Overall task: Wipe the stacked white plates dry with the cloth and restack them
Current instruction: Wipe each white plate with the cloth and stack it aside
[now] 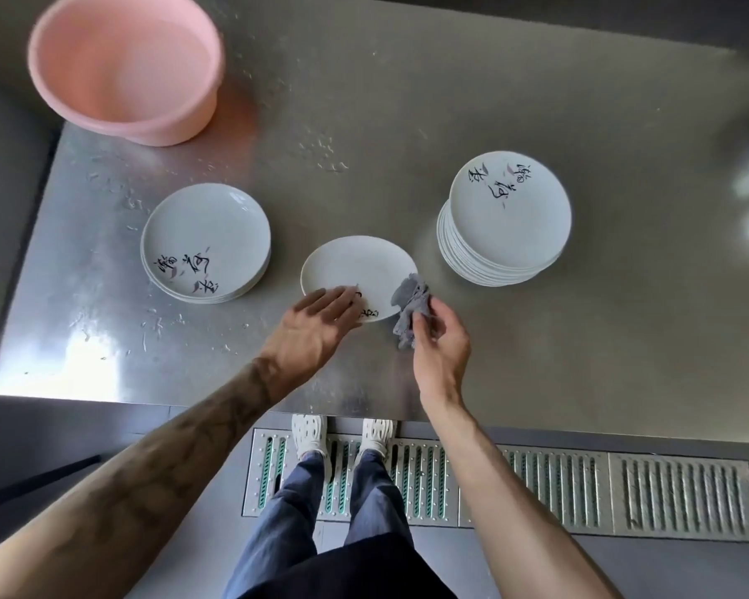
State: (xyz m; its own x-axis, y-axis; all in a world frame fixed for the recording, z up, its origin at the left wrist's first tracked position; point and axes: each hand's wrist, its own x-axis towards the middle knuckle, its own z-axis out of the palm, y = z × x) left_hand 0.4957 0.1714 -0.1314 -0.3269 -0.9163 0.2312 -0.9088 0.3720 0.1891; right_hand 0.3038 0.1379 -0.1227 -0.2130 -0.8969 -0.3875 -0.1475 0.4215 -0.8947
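Note:
A single white plate (355, 270) with black brush lettering lies on the steel table (407, 123) near its front edge. My left hand (316, 317) rests on the plate's near left rim with straight fingers. My right hand (439, 339) pinches a crumpled grey cloth (409, 306) at the plate's right edge. A tall stack of white plates (507, 218) stands to the right. A low stack of white plates (206, 242) sits to the left.
A pink plastic basin (126, 67) stands at the table's far left corner. Water droplets speckle the table's left and middle. Below the table's front edge are my feet and a metal floor drain grate (580, 490).

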